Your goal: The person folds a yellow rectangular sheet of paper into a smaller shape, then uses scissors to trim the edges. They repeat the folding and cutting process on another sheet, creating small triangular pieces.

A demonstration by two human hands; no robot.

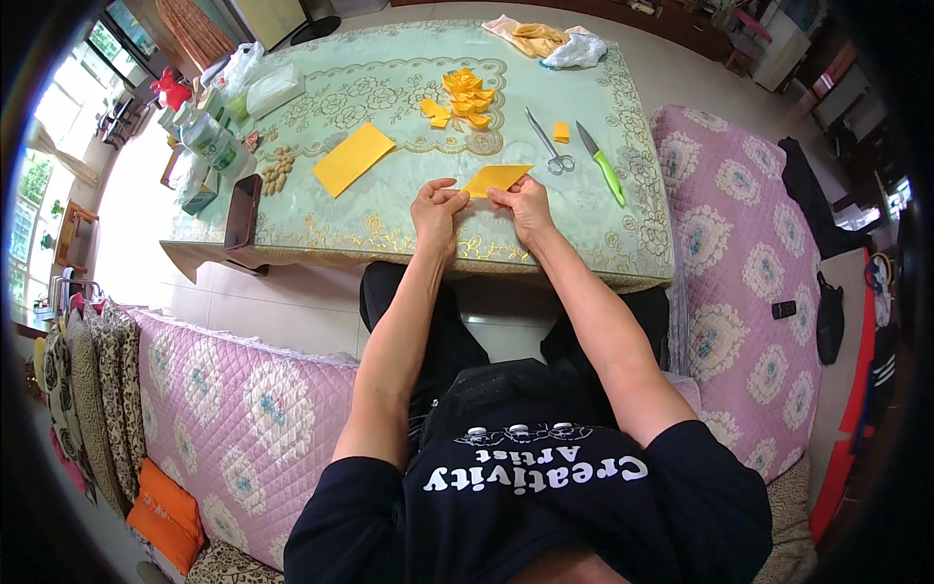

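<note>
Between my two hands is a folded piece of yellow-orange paper (498, 179), slanted like a parallelogram. My left hand (437, 209) pinches its left corner, and my right hand (522, 207) grips its lower right edge with thumb and fingers. A larger rectangular yellow sheet (354, 159) lies flat to the left. Beyond my hands stands a cluster of folded orange paper pieces (468, 95), with a few small folded pieces (435, 113) beside it. To the right lie metal scissors (552, 150), a small yellow paper piece (561, 132) and a knife with a green handle (604, 166).
A smartphone (243, 212) lies at the table's near left edge, by a pile of peanuts (277, 171). Plastic bottles (211, 139) and a tissue pack (275, 90) stand behind. Crumpled cloths (547, 42) lie at the far right corner. Quilted sofas (730, 219) flank the table.
</note>
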